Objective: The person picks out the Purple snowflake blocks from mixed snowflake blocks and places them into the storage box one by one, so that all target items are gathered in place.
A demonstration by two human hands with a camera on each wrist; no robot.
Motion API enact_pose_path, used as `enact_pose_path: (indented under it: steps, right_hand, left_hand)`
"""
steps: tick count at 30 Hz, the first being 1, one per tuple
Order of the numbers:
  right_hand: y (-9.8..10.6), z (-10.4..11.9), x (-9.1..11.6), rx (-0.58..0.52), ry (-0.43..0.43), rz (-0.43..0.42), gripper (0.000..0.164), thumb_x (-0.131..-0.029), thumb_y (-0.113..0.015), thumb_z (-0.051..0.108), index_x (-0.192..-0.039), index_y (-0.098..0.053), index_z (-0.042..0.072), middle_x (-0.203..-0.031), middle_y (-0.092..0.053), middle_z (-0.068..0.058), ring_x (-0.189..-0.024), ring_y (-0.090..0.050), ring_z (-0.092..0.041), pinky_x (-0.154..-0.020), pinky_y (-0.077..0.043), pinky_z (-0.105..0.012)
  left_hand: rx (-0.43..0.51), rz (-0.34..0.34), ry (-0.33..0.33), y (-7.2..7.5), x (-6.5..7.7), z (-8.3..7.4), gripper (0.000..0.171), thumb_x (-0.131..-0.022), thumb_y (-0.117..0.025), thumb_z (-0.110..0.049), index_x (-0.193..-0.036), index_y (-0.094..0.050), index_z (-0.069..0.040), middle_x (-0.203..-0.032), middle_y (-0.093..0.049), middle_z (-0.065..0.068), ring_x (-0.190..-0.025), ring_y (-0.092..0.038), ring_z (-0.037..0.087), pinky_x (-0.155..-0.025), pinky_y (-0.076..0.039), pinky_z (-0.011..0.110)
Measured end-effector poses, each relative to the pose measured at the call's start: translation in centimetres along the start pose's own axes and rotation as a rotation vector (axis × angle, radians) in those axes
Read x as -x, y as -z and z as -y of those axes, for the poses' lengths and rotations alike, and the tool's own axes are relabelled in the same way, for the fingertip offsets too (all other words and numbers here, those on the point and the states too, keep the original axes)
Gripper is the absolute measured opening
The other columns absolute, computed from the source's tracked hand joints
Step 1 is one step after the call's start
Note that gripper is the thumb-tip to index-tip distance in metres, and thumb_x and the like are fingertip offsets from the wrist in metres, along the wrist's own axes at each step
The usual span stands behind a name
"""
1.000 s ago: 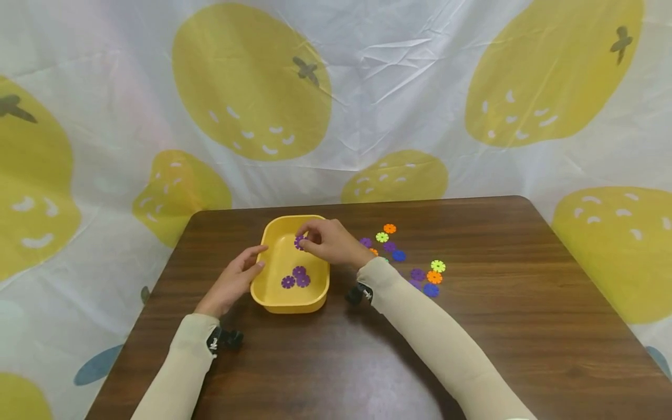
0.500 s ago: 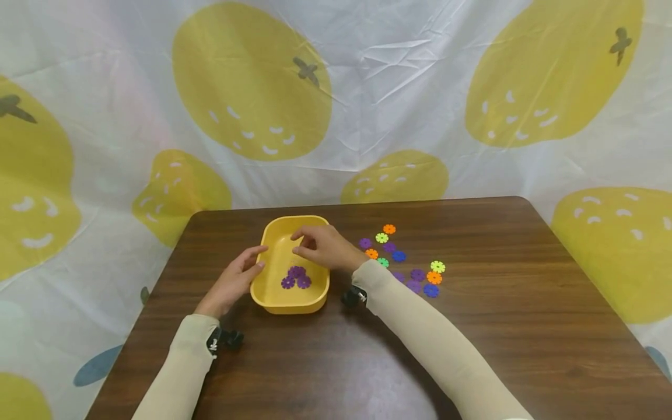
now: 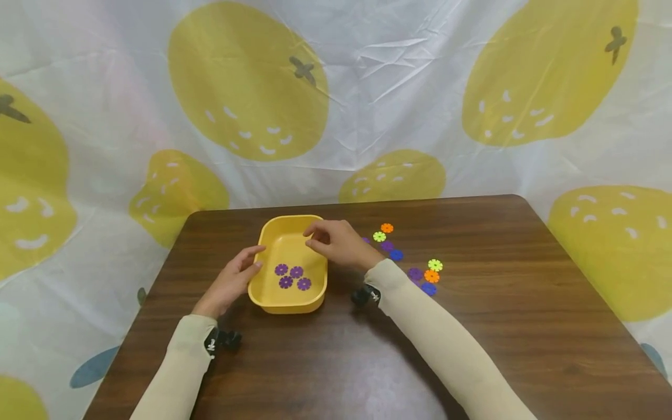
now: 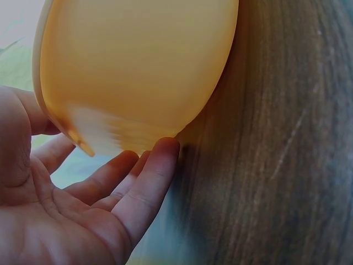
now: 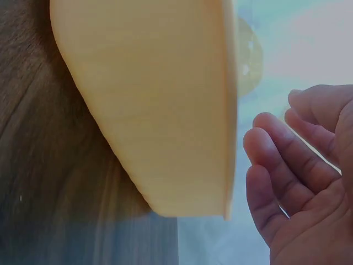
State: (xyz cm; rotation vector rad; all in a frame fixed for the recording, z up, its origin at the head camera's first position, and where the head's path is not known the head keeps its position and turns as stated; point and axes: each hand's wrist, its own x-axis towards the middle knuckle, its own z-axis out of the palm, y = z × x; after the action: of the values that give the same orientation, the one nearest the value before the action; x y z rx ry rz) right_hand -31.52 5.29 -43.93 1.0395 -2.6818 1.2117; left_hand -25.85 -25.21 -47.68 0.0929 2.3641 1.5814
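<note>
Several purple notched plastic discs (image 3: 286,282) lie flat on the floor of a yellow basin (image 3: 287,305). My left hand (image 3: 230,282) is at the basin's left side, its fingers touching the wall and rim. In the left wrist view those fingers (image 4: 146,190) are extended against the basin's outer wall. Over the basin's right rim hovers my right hand (image 3: 341,244), fingers loosely bent and holding nothing. The right wrist view shows this hand (image 5: 306,176) apart from the basin wall (image 5: 160,110).
On the dark wooden table (image 3: 472,326), right of the basin, more notched discs lie scattered: orange (image 3: 432,276), yellow-green (image 3: 435,265), blue (image 3: 428,289) and purple (image 3: 415,274). My right forearm hides part of this group. A fruit-print curtain (image 3: 357,105) hangs behind the table.
The purple disc that my right hand pinched a second ago now lies in the basin with the others. That hand has drawn back slightly rightward. My left hand stays at the basin.
</note>
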Motion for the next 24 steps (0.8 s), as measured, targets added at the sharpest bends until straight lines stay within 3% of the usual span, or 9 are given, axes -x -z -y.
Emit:
enact_pose_path:
  steps: [4,10,24]
  right_hand:
    - [0.8,0.0,0.7,0.000,0.001,-0.024,0.021,-0.105,-0.068,0.029,-0.120,-0.073,0.016,-0.098,-0.077,0.004,-0.087,-0.070,-0.008,-0.078,-0.060,-0.027]
    - [1.8,0.0,1.8,-0.003,0.018,-0.058,0.019,-0.104,-0.070,0.026,-0.118,-0.074,0.014,-0.096,-0.078,0.002,-0.084,-0.070,-0.010,-0.075,-0.060,-0.028]
    - [3.7,-1.5,4.3,-0.074,-0.052,-0.067,0.021,-0.104,-0.070,0.030,-0.119,-0.074,0.016,-0.104,-0.078,0.003,-0.090,-0.071,-0.011,-0.079,-0.060,-0.033]
  left_hand:
    - [-0.002,-0.001,-0.004,0.1,0.1,-0.1,0.051,-0.114,-0.048,-0.033,-0.163,-0.036,-0.026,-0.163,-0.041,0.022,-0.135,-0.060,0.041,-0.106,-0.058,0.050]
    - [-0.007,0.003,-0.012,0.2,0.2,-0.2,0.051,-0.114,-0.048,-0.035,-0.163,-0.037,-0.027,-0.163,-0.040,0.022,-0.136,-0.059,0.041,-0.107,-0.057,0.050]
    - [0.000,-0.004,0.006,0.1,0.6,0.0,0.051,-0.114,-0.048,-0.035,-0.163,-0.036,-0.027,-0.163,-0.040,0.022,-0.135,-0.059,0.040,-0.106,-0.058,0.048]
